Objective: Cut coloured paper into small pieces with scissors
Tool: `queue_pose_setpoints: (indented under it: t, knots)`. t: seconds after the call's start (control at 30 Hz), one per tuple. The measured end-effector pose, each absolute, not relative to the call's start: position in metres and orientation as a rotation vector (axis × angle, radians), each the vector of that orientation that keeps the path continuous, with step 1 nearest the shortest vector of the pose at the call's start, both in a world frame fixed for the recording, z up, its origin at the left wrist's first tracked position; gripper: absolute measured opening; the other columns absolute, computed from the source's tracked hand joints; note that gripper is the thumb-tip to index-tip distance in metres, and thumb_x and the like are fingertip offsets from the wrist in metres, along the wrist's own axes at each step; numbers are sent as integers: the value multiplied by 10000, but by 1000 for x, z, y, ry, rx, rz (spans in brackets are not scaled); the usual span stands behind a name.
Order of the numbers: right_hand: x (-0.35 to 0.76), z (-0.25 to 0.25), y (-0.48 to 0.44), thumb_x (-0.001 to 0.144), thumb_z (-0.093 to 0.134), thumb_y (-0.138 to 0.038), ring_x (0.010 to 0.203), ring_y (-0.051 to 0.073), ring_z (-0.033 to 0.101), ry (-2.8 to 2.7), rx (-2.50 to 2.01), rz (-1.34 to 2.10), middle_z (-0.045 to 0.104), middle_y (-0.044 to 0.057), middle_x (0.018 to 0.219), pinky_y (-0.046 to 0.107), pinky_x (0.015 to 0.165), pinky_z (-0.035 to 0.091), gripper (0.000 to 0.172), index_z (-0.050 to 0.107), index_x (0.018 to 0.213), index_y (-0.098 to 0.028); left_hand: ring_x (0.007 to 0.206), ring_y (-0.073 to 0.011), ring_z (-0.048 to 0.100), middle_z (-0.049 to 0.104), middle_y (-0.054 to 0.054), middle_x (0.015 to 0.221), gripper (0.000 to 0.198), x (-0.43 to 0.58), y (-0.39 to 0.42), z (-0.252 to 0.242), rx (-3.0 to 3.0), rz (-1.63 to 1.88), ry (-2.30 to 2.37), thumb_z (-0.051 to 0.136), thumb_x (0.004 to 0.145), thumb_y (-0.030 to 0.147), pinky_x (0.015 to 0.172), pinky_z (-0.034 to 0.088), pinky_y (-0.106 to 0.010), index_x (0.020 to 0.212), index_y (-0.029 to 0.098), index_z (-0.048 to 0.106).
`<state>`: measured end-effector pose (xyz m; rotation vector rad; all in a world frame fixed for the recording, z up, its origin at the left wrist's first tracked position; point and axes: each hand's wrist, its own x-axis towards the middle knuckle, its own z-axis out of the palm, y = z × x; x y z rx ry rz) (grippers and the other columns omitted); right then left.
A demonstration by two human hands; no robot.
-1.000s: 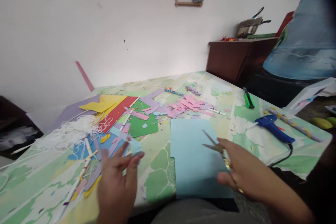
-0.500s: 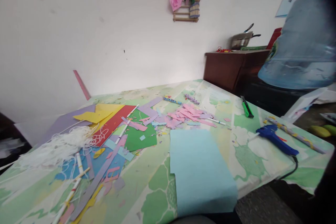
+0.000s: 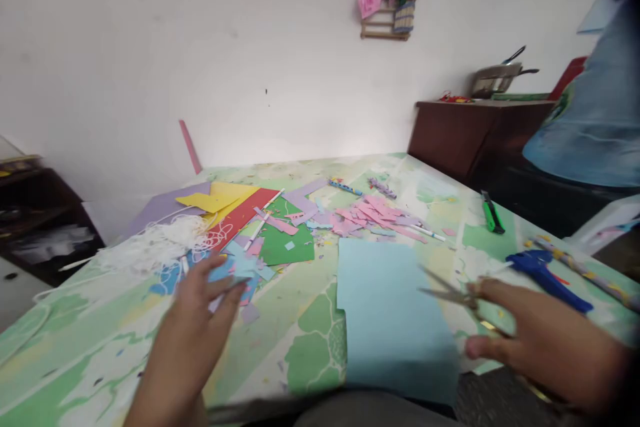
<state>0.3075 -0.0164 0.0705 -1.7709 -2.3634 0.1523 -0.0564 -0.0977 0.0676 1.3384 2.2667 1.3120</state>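
My left hand (image 3: 197,320), blurred, hovers over the paper scraps at the left of the table. Its thumb and fingers pinch a small light-blue paper piece (image 3: 243,268). At the right, my right hand (image 3: 535,337) has its fingers in the handles of a pair of scissors (image 3: 450,293). The blades are slightly apart and point left above a light-blue paper sheet (image 3: 387,307). This sheet lies flat near the front edge, with a step cut in its left side. My left forearm hides part of the scraps.
White string (image 3: 155,243) is heaped at the left beside coloured sheets, including a red one (image 3: 245,217) and a green one (image 3: 287,240). Pink scraps (image 3: 373,212) lie mid-table. A green utility knife (image 3: 493,213) and a blue glue gun (image 3: 545,277) lie at the right.
Both hands have come into view, the left over the scraps and the right with scissors. My view has turned left, so the table's things appear farther right.
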Motion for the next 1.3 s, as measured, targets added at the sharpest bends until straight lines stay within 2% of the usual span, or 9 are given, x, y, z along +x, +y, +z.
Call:
queue_pose_setpoints:
  t: [0.07,0.17,0.23,0.4,0.53,0.63,0.73,0.97,1.3]
  knots:
    - [282,72,-11,456,618,-548,757,267,526,-2472,-1763,322,589,75,829,362,652,365,502,559,842,-233,892,-212,541,468,-50,1149,459,-44,-82,70,1397,1292,1993,540,654,343,729,408,-308,1075,265,372]
    - [257,76,-18,453,603,-566,707,268,526,-2486,-1771,383,591,79,773,345,600,344,488,572,806,-230,1004,-224,478,592,-78,975,497,-26,-75,68,1442,1230,1756,546,652,313,800,370,-325,1103,248,348]
    - [248,79,-27,445,595,-581,691,258,522,-2500,-1745,422,586,78,758,323,576,332,491,578,790,-232,1030,-211,458,631,-66,878,489,-16,-77,67,1459,1165,1714,521,673,318,844,335,-340,1119,246,334]
    - [227,88,-44,426,485,-705,642,235,510,-2660,-1569,456,576,75,693,273,483,278,590,595,741,-219,994,-223,487,594,-56,989,590,4,-83,75,1576,1113,1751,523,660,326,868,308,-379,1194,289,274]
    - [219,94,-50,518,386,-720,579,196,501,-2734,-1478,401,573,67,649,245,436,216,595,606,721,-206,1100,-204,381,629,-29,909,622,12,-85,82,1766,1086,1787,494,681,297,950,159,-425,1236,271,213]
    - [222,96,-51,571,365,-696,557,177,494,-2760,-1429,351,572,53,625,232,428,188,557,601,701,-209,1059,-193,431,603,-39,974,602,11,-85,82,1797,1012,1757,437,720,285,932,210,-422,1251,268,154]
    - [226,94,-48,585,382,-676,538,164,486,-2768,-1418,337,565,40,599,231,425,173,520,590,662,-206,1133,-193,333,607,-62,954,627,8,-83,80,1723,1010,1706,431,726,294,883,292,-406,1261,253,107]
    - [223,90,-44,595,363,-678,492,149,468,-2760,-1474,312,559,31,563,238,416,155,523,573,619,-200,1170,-160,266,633,-29,716,684,11,-75,72,1555,1031,1571,449,727,279,911,247,-380,1273,201,44]
    - [215,86,-39,606,316,-692,470,145,473,-2812,-1391,364,563,38,548,238,403,152,563,585,615,-197,1152,-174,301,609,-3,611,702,17,-67,69,1415,1077,1500,471,714,268,923,221,-385,1274,172,60]
